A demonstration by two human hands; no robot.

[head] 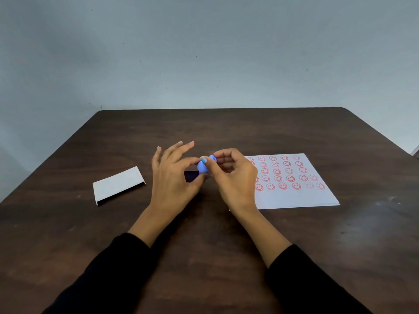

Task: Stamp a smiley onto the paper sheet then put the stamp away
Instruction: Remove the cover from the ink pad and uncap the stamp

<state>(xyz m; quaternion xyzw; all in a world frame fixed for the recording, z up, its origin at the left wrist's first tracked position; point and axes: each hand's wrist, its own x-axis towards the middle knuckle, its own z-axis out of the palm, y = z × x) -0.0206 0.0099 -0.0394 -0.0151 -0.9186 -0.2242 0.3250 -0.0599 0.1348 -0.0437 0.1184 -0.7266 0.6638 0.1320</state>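
Observation:
A small blue stamp (203,166) is held above the middle of the dark wooden table (226,132), between both hands. My left hand (174,177) pinches its lower part with thumb and forefinger, the other fingers spread upward. My right hand (233,177) grips its top end with thumb and fingertips. To the right lies a white paper sheet (294,198) covered with several rows of red smiley prints; my right hand hides its left edge. A dark box part (191,176) shows just under the stamp, mostly hidden by my left hand.
A white cardboard lid (118,185) lies upside down on the table to the left of my hands. A grey wall stands behind the table's far edge.

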